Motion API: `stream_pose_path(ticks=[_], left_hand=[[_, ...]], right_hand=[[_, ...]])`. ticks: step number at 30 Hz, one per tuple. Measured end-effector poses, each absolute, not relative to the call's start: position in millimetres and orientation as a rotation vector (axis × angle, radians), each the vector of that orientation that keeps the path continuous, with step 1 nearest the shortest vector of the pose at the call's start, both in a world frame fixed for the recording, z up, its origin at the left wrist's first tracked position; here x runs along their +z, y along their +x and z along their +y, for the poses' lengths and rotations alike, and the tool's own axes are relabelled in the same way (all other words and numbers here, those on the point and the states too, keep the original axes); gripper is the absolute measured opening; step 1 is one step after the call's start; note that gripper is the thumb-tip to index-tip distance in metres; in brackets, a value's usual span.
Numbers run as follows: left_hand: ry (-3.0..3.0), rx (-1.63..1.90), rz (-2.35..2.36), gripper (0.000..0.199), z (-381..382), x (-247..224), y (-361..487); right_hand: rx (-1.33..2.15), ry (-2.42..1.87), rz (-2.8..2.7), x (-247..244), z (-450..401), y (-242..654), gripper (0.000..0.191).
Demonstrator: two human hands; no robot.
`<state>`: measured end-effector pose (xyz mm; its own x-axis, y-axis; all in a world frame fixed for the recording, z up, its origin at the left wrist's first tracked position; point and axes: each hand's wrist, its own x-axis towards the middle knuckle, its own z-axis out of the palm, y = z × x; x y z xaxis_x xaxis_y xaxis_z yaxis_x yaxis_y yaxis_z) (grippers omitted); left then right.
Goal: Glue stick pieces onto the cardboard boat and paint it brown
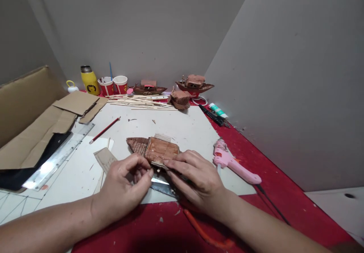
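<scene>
A brown model boat with a ridged bow and a glossy cabin roof lies on the white board in front of me. My right hand is closed on its right near side, fingertips on the roof's lower edge. My left hand is closed in a pinch at the near side of the cabin; whatever sits between thumb and fingers is too small to make out. Below the hands lies a shiny flat metal piece, partly hidden. A pale ribbed strip lies just beyond the roof.
A pink glue gun lies to the right, its cord trailing off. An orange curved handle is near the front. Cardboard, a clear ruler and a pencil lie left. Behind are sticks, red cups and more model boats.
</scene>
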<state>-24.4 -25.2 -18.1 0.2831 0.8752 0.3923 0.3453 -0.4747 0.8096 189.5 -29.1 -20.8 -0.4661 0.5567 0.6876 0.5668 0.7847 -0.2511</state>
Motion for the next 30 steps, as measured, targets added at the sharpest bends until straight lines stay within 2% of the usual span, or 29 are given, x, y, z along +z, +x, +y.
stream_pose_path(ticks=[6, 14, 25, 30], left_hand=[[1.812, 1.049, 1.102, 0.01, -29.9, -23.2, -17.2], [1.893, 1.02, 1.157, 0.017, -27.8, -25.6, -17.0], [1.771, 0.961, 1.164, 0.016, -22.6, -27.0, -14.7], [1.708, 0.951, 1.175, 0.015, -21.0, -27.7, -13.8]], right_hand=[[-0.045, -0.841, -2.196, -18.1, -31.9, 189.3, 0.022], [-0.082, -0.854, -2.191, -20.3, -37.2, 186.5, 0.019], [-0.088, -0.898, -2.213, -24.8, -33.9, 189.4, 0.026], [-0.144, -0.893, -2.252, -27.0, -33.8, 190.5, 0.024]])
